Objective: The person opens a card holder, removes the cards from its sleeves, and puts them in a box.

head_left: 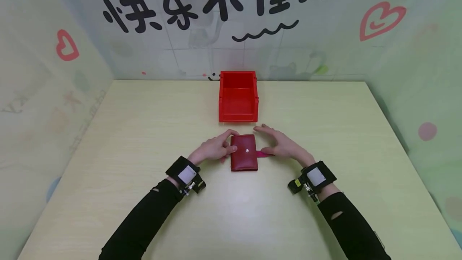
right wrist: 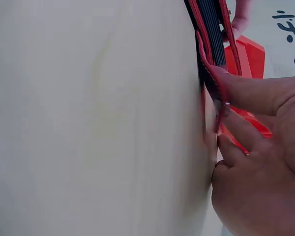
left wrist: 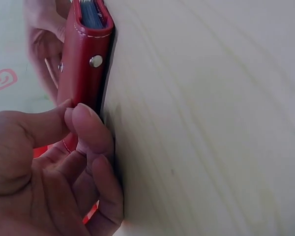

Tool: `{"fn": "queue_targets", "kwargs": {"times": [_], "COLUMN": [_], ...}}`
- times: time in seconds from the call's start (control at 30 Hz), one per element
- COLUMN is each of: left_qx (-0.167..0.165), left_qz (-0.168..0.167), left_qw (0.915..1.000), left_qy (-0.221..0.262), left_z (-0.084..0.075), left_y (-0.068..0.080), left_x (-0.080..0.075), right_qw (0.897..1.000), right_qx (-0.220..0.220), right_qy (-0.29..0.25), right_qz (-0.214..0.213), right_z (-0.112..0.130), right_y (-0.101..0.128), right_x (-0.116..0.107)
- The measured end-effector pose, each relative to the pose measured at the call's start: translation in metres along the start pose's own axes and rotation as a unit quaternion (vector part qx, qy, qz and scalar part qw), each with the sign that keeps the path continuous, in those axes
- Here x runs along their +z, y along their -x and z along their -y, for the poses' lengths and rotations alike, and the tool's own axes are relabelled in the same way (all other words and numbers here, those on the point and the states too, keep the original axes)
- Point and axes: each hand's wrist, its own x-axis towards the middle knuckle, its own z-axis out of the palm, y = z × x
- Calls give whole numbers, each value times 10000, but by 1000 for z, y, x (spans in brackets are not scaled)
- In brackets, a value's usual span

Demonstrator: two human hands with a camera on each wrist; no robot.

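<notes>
Red wallet (head_left: 244,157) between both hands, unbranded

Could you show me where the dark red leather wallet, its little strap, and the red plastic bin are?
Dark red leather wallet (head_left: 244,157): head view, on its flat front face.
Pink closure strap (head_left: 262,154): head view, on the strip sticking out on the wallet's right.
Red plastic bin (head_left: 238,117): head view, on its front wall.

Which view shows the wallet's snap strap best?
Head view: the strap sticks out flat from the red wallet, pinched by the right hand, while the left hand steadies the other edge. Right wrist sees the strap edge-on, blurred. Left wrist shows only the wallet's snap.
</notes>
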Motion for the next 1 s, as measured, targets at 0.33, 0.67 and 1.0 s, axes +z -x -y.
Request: {"fn": "queue_targets", "kwargs": {"times": [0.33, 0.67, 1.0], "left_qx": [-106, -422, -536], "left_qz": [-85, -399, -801], "left_qw": [9999, 9983, 9939], "left_qy": [71, -81, -528], "left_z": [-2, -16, -23], "left_y": [-1, -1, 0], "left_x": [1, 9, 18], "right_qw": [9976, 9977, 9983], "right_qx": [-368, -160, -156], "right_qy": [277, 336, 405], "right_qz": [507, 575, 401], "right_z": [0, 3, 5], "right_y": [4, 4, 6], "right_x": [4, 4, 6]}}
